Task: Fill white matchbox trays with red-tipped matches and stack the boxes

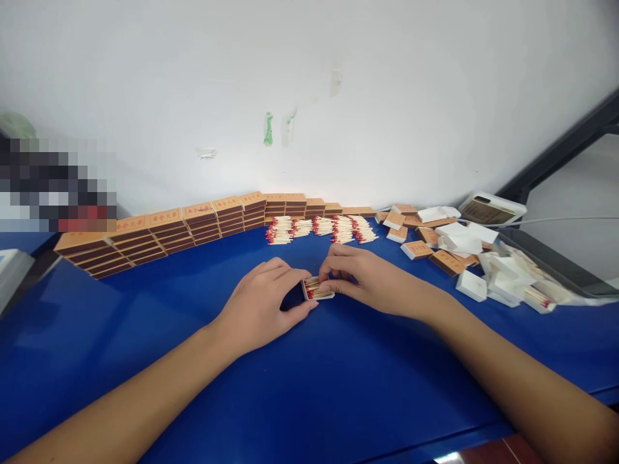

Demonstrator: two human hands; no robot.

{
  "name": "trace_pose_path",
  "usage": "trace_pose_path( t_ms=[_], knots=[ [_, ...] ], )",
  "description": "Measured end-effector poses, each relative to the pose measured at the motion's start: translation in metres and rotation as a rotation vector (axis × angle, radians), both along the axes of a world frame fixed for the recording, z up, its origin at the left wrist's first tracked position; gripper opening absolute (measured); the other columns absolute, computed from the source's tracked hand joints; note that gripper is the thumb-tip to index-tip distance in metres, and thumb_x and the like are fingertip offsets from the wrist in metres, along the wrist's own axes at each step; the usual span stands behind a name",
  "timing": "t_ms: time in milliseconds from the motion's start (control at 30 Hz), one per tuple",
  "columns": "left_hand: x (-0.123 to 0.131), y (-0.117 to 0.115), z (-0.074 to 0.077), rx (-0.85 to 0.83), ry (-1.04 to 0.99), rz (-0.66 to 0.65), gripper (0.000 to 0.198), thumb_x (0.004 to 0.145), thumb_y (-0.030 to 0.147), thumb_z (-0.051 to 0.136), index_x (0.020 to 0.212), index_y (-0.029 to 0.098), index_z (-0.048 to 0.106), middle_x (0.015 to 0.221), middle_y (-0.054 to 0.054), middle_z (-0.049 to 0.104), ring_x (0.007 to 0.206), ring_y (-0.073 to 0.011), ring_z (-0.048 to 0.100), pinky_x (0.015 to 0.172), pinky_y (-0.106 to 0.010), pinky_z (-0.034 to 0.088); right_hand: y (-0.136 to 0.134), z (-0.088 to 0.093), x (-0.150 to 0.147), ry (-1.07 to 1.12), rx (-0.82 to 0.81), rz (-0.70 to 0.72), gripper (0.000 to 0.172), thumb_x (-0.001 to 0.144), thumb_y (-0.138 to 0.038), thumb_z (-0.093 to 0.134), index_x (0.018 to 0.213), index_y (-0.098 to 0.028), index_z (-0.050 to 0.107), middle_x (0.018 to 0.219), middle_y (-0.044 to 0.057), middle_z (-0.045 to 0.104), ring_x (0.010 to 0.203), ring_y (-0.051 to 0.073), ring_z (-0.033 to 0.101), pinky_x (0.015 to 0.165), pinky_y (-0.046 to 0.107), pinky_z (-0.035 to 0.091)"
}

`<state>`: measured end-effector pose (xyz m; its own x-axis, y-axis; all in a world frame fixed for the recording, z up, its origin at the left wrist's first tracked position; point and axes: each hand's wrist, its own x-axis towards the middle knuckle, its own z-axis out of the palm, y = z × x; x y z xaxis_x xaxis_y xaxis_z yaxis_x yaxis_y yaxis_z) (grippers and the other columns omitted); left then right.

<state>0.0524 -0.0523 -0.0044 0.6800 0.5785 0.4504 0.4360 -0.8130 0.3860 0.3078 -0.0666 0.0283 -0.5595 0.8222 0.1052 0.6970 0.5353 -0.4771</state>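
A small white matchbox tray (pixel 325 297) lies on the blue table in front of me, with red-tipped matches (pixel 313 288) inside it. My left hand (pixel 264 299) grips the tray's left end, thumb on the near side and fingers on the far side. Over the right end, my right hand (pixel 358 276) has its thumb and fingers pinched on the matches, hiding part of the tray. Just beyond both hands, loose matches (pixel 322 227) lie in several small piles, most of their red heads to the left.
Stacked matchboxes (pixel 164 229) line the wall from left to centre. At right lie scattered orange matchboxes (pixel 447 263), white trays (pixel 471 285) and a black-bottomed container (pixel 556 258). A white device (pixel 493 209) leans by the wall. A blurred-out person (pixel 58 187) is at far left.
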Motion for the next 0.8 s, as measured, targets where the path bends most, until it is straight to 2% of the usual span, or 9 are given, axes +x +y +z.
trace_pose_path(
  t_ms=[167, 333, 567, 800],
  knots=[
    [0.0005, -0.0003, -0.0008, 0.006, -0.003, 0.001, 0.023, 0.099, 0.036, 0.072, 0.118, 0.023, 0.071, 0.105, -0.003, 0.078, 0.098, -0.0241, 0.068, 0.089, -0.042, 0.057, -0.0005, 0.0041, 0.0016, -0.012, -0.011, -0.006, 0.017, 0.107, -0.031, 0.056, 0.1, -0.023, 0.07, 0.097, 0.005, 0.062, 0.079, 0.018, 0.06, 0.07, 0.032, 0.046],
    [0.0009, 0.0002, -0.0005, -0.001, 0.005, 0.001, 0.022, 0.099, 0.036, 0.073, 0.116, 0.023, 0.071, 0.104, -0.004, 0.078, 0.098, -0.0244, 0.068, 0.089, -0.042, 0.057, -0.0012, 0.0007, -0.0003, -0.009, 0.01, -0.012, 0.017, 0.108, -0.031, 0.055, 0.098, -0.023, 0.066, 0.098, 0.005, 0.064, 0.077, 0.017, 0.059, 0.07, 0.032, 0.045],
    [0.0001, 0.0002, -0.0019, 0.005, 0.001, 0.0, 0.026, 0.099, 0.036, 0.073, 0.12, 0.021, 0.071, 0.104, -0.003, 0.078, 0.098, -0.0235, 0.067, 0.089, -0.042, 0.056, -0.0033, 0.0038, -0.0001, -0.027, -0.042, -0.025, 0.014, 0.106, -0.028, 0.057, 0.097, -0.022, 0.065, 0.1, 0.006, 0.067, 0.082, 0.019, 0.061, 0.072, 0.033, 0.044],
    [-0.0003, -0.0001, -0.0017, 0.001, 0.002, -0.002, 0.024, 0.099, 0.035, 0.073, 0.119, 0.021, 0.071, 0.103, -0.003, 0.078, 0.097, -0.0234, 0.066, 0.089, -0.042, 0.056, -0.0023, 0.0053, 0.0007, -0.011, -0.101, -0.045, 0.015, 0.107, -0.035, 0.059, 0.099, -0.022, 0.063, 0.094, 0.003, 0.065, 0.08, 0.017, 0.057, 0.071, 0.032, 0.043]
  ],
)
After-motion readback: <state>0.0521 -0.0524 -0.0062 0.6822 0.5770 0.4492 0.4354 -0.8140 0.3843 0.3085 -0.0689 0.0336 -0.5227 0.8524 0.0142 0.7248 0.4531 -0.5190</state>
